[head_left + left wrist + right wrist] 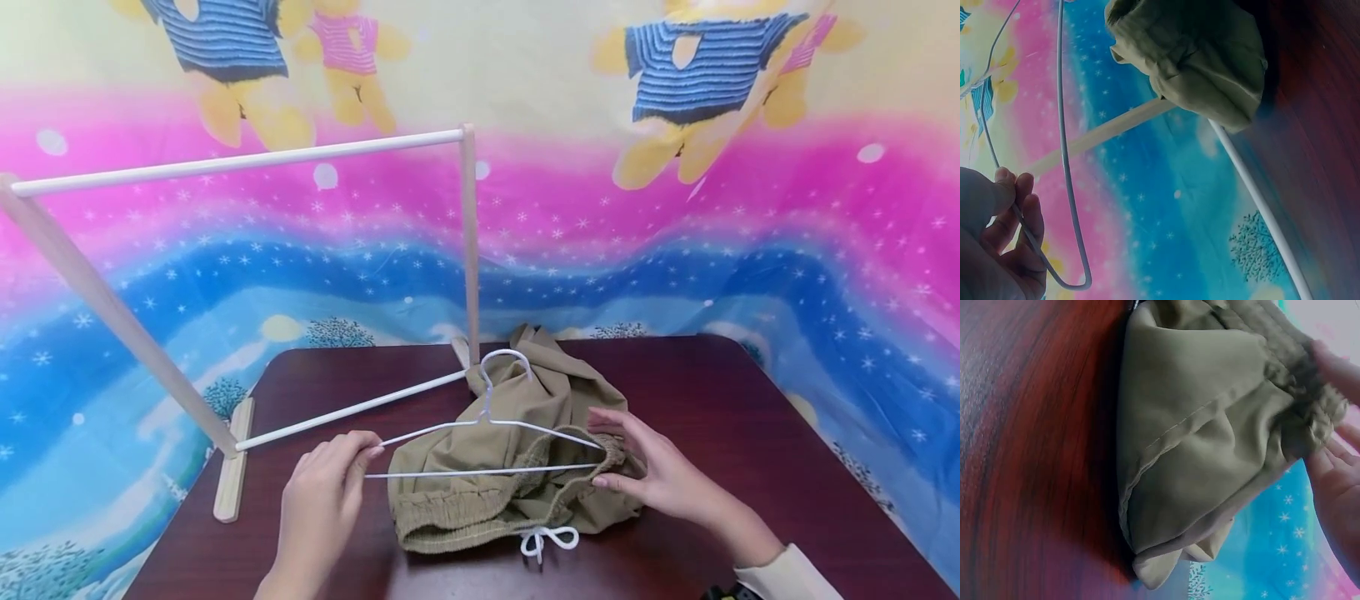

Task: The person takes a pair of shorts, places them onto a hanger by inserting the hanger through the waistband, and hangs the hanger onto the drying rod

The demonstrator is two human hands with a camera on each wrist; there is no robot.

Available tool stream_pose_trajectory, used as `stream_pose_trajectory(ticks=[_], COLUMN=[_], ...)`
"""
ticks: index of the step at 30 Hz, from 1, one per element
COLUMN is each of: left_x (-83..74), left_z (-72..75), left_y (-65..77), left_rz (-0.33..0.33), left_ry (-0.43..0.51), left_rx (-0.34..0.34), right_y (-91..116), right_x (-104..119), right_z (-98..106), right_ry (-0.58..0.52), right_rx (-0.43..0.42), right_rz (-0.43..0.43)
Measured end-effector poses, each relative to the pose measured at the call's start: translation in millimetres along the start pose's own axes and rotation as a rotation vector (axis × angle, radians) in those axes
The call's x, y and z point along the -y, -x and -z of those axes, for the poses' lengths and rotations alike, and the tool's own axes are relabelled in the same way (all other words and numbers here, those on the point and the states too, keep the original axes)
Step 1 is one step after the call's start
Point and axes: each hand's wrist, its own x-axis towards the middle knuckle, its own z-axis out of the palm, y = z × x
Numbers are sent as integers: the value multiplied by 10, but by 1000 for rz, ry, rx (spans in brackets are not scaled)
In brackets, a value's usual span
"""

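Khaki drawstring pants (517,500) with a gathered elastic waistband lie bunched on the dark table; a white cord is tied in a bow at the front. Across them lies a white wire hanger (480,472), its hook toward the back. My left hand (330,475) pinches the hanger's left end between thumb and fingers, clear of the fabric. The hanger's right end goes into the waist opening. There my right hand (660,471) holds the bunched waistband (1322,419) between thumb and spread fingers. The hanger's right tip is hidden in the cloth.
A rack with wooden posts (470,250) and white rods (247,162) stands at the left of the table (720,400). One wooden foot (234,467) is near the left edge. Behind the table hangs a patterned cloth (555,208).
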Motion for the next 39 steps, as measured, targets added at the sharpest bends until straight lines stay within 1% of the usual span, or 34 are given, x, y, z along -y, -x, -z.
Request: stream_pose_trajectory(ticks=[2, 4, 8, 10, 12, 17, 23, 28, 35, 39], left_x=[-1, 1, 6, 1, -11, -80, -206, -312, -389, -425], left_z=[-11, -12, -6, -11, -24, -92, -186, -275, -388, -432], left_y=[6, 14, 37, 48, 56, 44, -31, -71, -90, -82], left_rz=[1, 11, 40, 52, 57, 36, 21, 5, 22, 30], left_ry=[1, -2, -2, 2, 7, 35, 71, 80, 91, 96], left_rx=[-2, -4, -3, 2, 8, -2, -16, -4, 14, 21], right_y=[3, 9, 9, 9, 11, -20, -128, -224, -296, -310], right_x=[1, -4, -27, -37, -36, 5, 72, 149, 187, 225], right_z=[1, 6, 17, 11, -2, -64, -121, -156, -195, -201], right_ry=[-13, 29, 219, 284, 324, 317, 305, 300, 303, 297], right_rx=[5, -23, -124, -158, -171, -158, -145, -123, -141, -141], right_rz=[40, 79, 114, 104, 92, 103, 138, 132, 143, 128])
